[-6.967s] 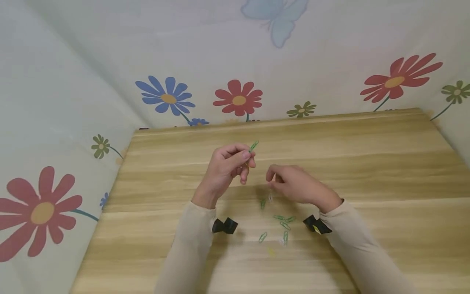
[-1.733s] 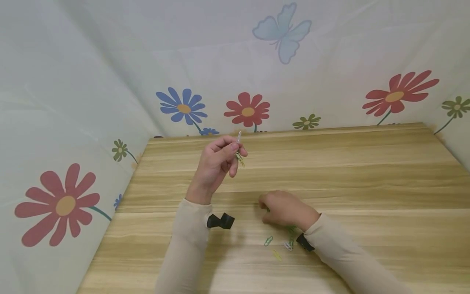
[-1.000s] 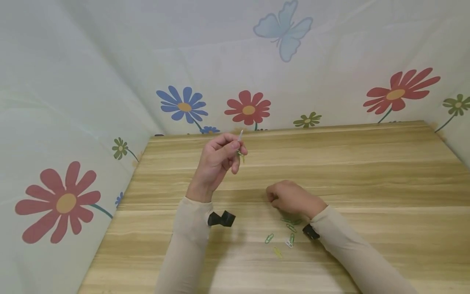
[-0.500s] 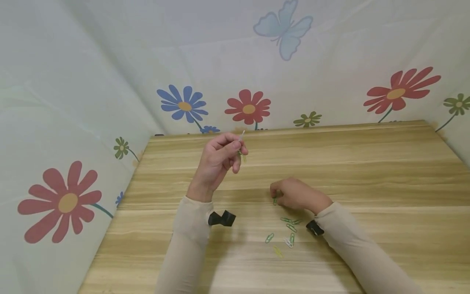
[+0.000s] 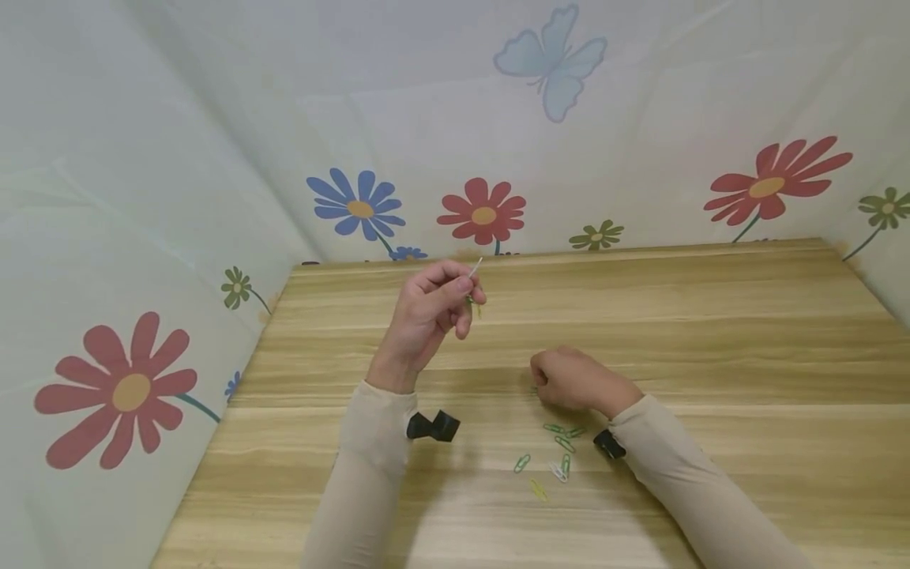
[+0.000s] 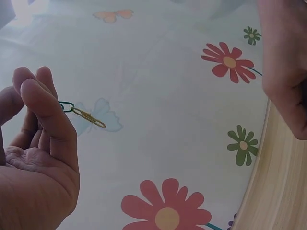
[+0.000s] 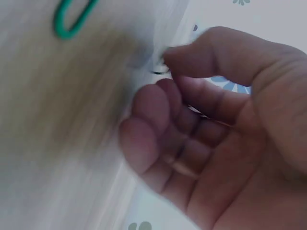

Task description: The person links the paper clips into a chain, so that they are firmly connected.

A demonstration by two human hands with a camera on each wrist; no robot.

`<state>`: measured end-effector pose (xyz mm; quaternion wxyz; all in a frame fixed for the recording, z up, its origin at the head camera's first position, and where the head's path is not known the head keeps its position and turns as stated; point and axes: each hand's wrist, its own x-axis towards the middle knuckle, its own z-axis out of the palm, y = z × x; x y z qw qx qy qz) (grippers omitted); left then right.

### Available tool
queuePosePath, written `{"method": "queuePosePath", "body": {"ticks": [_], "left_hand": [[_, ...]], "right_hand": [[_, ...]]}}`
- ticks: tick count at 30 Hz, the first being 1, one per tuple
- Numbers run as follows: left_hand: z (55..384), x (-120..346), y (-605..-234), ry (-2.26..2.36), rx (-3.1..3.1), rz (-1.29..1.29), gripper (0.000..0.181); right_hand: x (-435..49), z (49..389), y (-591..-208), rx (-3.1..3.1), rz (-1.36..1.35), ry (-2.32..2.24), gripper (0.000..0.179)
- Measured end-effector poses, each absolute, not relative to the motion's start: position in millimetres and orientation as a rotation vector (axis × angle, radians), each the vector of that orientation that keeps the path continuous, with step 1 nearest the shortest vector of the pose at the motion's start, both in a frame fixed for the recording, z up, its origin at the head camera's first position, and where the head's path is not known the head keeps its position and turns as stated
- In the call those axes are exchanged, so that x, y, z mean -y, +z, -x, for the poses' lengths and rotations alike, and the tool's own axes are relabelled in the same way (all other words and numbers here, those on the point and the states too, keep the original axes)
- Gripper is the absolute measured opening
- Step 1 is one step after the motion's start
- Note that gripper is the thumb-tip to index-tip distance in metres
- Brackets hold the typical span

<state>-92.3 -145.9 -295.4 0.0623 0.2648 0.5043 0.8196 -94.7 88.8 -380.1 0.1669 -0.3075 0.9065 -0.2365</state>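
My left hand, raised above the table, pinches a white paper clip between thumb and index finger. In the left wrist view a green paper clip hangs linked to a yellow paper clip beside those fingers; their joint with the white one is hidden. Low over the wood, my right hand has its thumb and index finger pressed together on a green paper clip, mostly covered by the fingers. In the right wrist view only a thin wire loop shows at the fingertips.
Several loose green paper clips, a white clip and a yellow clip lie on the wooden table nearer the person. A flower-printed cloth stands behind the table and at its sides.
Seven seconds ago the left fingers showed a green clip on top; now a white one. Lately the right hand picked at a green clip and shifted slightly right; the left hand barely moved.
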Motion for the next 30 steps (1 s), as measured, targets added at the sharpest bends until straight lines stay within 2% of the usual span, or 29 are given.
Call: {"method": "queuePosePath", "body": {"ticks": [5,11,20,25,30], "left_hand": [[91.7,142.7,-297.5,2.462,-1.538,-0.788,0.019],[91.6,137.1,-300.3,2.429,-1.567,-0.777,0.015],[88.0,122.1,-306.2,2.319,-1.701,-0.733,0.010],[84.6,111.3,-307.6,2.222,-1.811,-0.742,0.025],[82.5,105.9,-307.8,2.154,-1.900,-0.720,0.028]], "right_hand": [[-95.6,98.7,-368.4,-2.612,0.908,-0.888,0.016],[-106.7,94.9,-342.3,-2.587,0.794,-1.232,0.003],[-115.4,75.3,-303.9,-2.522,0.778,-1.641,0.011],[-119.2,66.2,-290.5,-2.487,0.773,-1.795,0.013],[-120.6,65.1,-286.4,-2.483,0.778,-1.874,0.011]]}}
